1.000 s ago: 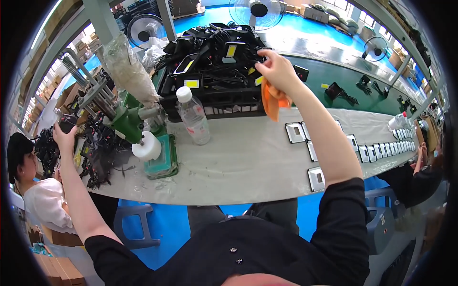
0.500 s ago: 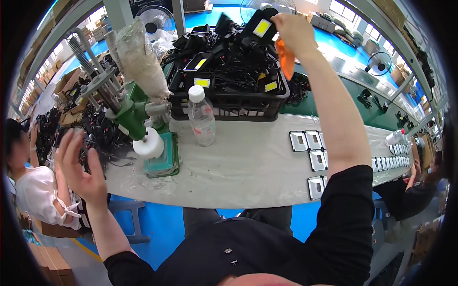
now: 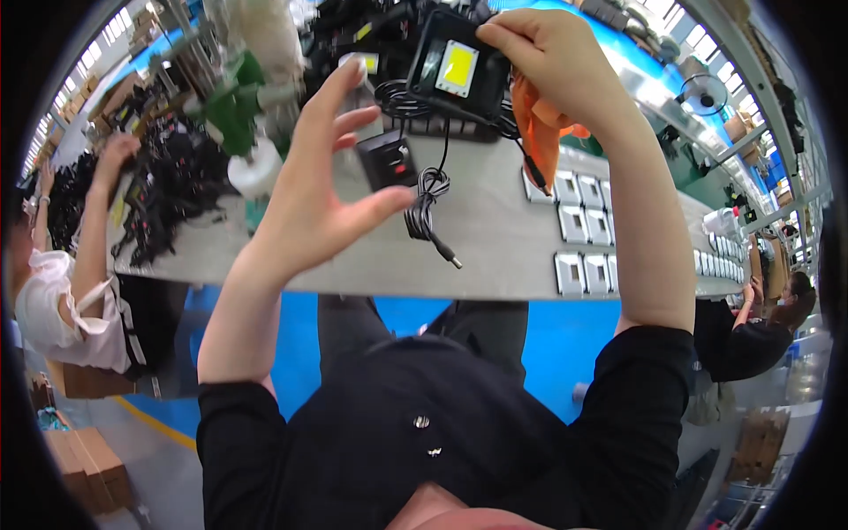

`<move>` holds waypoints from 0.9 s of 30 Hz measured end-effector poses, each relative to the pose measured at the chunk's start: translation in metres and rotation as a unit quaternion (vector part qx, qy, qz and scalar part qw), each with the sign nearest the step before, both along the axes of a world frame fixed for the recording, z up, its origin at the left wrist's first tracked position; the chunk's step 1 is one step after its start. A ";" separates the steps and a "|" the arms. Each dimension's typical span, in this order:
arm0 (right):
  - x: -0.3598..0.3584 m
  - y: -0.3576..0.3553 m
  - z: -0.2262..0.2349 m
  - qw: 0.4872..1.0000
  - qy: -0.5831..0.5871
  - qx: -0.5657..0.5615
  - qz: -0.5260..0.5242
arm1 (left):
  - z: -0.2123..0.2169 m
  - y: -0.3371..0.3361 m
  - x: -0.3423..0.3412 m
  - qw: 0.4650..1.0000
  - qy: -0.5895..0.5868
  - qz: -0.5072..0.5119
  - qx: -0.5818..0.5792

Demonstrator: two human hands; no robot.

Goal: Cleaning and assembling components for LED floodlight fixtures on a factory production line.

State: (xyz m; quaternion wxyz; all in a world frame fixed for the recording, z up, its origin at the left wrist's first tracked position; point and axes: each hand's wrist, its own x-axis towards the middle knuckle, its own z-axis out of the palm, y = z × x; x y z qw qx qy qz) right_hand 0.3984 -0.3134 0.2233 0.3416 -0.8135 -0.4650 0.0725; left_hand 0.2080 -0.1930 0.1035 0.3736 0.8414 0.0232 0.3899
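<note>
A factory hall with a blue floor [image 3: 548, 340]. A long grey workbench [image 3: 495, 238] crosses it, bearing rows of small square parts [image 3: 583, 221]. Above the bench, the right hand [image 3: 552, 57] grips a black lamp [image 3: 455, 66] and orange cloth [image 3: 541, 132]; its bundled cord [image 3: 424, 199] dangles. The left hand [image 3: 322, 185] hovers, fingers spread.

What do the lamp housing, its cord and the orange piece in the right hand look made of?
Lamp housing: matt black, looks like moulded plastic or coated metal; cannot tell which. Cord: black flexible sheath, likely rubber or PVC, coiled in soft loops, metal plug tip. Orange piece under the right hand: folds limply, probably cloth.
</note>
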 end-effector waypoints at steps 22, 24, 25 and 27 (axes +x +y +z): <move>-0.005 -0.014 -0.170 0.989 0.048 0.040 0.130 | -0.100 -0.024 0.015 0.985 0.072 -0.071 -0.136; -0.004 -0.020 -0.169 0.990 0.066 0.053 0.114 | -0.102 -0.028 0.014 0.982 0.077 -0.095 -0.145; -0.002 -0.023 -0.172 0.989 0.068 0.076 0.111 | -0.104 -0.031 0.014 0.982 0.066 -0.104 -0.143; -0.004 -0.032 -0.157 0.989 0.054 0.113 0.081 | -0.102 -0.036 0.010 0.981 0.066 -0.105 -0.148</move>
